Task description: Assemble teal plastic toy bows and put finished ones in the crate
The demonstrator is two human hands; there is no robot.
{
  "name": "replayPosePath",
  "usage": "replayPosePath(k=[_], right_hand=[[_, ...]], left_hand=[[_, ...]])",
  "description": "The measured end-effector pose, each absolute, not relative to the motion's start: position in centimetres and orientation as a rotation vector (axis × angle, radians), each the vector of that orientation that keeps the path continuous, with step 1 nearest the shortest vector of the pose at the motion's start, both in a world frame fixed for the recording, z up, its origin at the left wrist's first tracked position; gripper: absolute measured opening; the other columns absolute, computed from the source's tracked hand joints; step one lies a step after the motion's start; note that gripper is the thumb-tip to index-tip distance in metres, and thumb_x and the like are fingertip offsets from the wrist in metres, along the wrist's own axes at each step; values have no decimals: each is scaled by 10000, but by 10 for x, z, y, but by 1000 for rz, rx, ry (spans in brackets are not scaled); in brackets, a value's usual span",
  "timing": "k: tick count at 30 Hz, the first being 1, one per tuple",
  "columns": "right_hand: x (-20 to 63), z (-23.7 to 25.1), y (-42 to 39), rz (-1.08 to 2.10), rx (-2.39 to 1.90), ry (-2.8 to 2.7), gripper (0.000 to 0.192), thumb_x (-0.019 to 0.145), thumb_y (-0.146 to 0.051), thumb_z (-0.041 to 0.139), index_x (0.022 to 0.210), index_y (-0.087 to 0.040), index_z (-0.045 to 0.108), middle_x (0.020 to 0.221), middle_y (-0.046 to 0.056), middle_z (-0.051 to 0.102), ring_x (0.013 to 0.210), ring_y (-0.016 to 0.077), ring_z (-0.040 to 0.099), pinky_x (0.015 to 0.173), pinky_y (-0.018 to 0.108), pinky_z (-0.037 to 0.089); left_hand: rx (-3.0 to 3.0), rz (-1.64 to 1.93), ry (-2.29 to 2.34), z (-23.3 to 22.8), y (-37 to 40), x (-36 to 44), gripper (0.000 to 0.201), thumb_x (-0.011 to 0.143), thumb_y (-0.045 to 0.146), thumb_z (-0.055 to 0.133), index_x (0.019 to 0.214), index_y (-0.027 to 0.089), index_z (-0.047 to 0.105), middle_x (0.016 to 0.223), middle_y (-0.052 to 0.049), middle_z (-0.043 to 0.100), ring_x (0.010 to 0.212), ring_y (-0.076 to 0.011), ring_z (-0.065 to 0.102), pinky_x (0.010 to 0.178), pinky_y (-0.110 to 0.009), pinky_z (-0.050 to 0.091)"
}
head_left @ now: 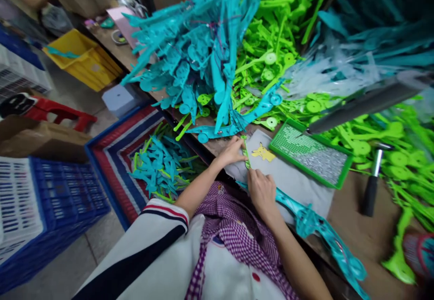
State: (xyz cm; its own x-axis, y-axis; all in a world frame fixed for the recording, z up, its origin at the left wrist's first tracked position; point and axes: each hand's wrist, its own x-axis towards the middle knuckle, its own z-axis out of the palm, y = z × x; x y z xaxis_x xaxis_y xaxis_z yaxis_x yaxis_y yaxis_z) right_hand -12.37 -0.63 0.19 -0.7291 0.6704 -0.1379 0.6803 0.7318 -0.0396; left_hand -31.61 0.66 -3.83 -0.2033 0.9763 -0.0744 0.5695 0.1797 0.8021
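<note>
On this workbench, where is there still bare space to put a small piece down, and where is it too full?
Bare grey mat lies between the right hand and the green tray. Bare brown bench shows between mat and hammer. Further back it is crowded: teal pile and green pile.

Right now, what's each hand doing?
Left hand: fingers closed on the green strip.
Right hand: pinching the same strip's near end.
</note>
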Motion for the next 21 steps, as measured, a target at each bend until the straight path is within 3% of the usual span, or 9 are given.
replayPosePath(k=[4, 11, 16, 21], right_hand=[[-114, -3, -12, -107, 1094, 2846, 327, 1037, -198, 366, 1238, -154, 621, 881, 75, 694, 742, 174, 612, 744, 335, 289], [-99, 1, -14, -126, 1062, 2843, 316, 1033, -208, 407, 1258, -182, 627, 911, 61, 692, 752, 174, 600, 745, 327, 293], [-102, 6, -11, -206, 1084, 2767, 330, 1037, -210, 370, 1239, -194, 631, 967, 76, 695, 761, 180, 611, 754, 327, 308], [-101, 7, -2, -395, 1171, 2734, 318, 1046, -257, 343, 1204, -191, 610, 1076, 96, 713, 819, 189, 636, 748, 310, 333]], left_hand=[[1470, 845, 1872, -37, 6, -316, 394, 658, 214, 858, 926, 202, 570, 1107, -46, 494, 1109, -253, 557, 1006, -404, 483], [1533, 961, 1896, -35, -4, -307, 474, 735, 169, 793, 1152, 213, 572, 1197, -63, 500, 1169, -247, 559, 1033, -394, 478], [1643, 1078, 1943, -29, -21, -288, 281, 846, 152, 694, 1117, 213, 661, 1244, -77, 550, 1237, -243, 533, 1112, -413, 416], [1724, 886, 1820, -27, -33, -278, 82, 891, 249, 700, 959, 240, 744, 1250, -45, 646, 1247, -248, 519, 1114, -433, 389]])
